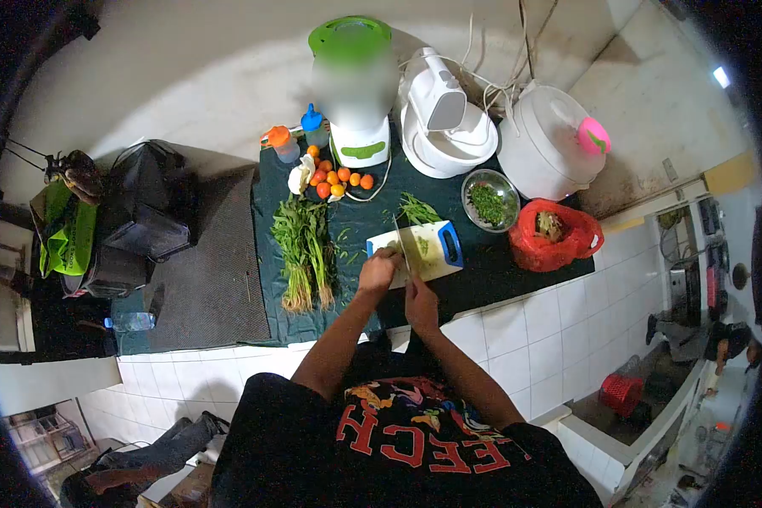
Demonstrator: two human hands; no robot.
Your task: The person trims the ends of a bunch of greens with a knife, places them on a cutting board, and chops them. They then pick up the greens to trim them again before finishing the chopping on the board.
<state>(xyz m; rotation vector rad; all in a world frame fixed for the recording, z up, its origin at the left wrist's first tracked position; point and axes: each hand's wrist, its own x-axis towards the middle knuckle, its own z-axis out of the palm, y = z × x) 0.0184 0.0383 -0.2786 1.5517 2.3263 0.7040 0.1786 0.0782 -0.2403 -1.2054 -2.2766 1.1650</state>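
Note:
A white cutting board with a blue-edged handle lies at the counter's front. My right hand is closed around the handle of a knife, its blade pointing away from me over the board. Beside the blade, my left hand rests on the board's left part with curled fingers; what they hold is hidden. Bits of cut greens lie on the board, and more green leaves sit just behind it. To the left lies a bunch of leafy greens with roots toward me.
Behind are several tomatoes, a blender, and a stand mixer. At right stand a metal bowl of chopped greens, a red plastic bag and a white rice cooker. A water bottle lies far left.

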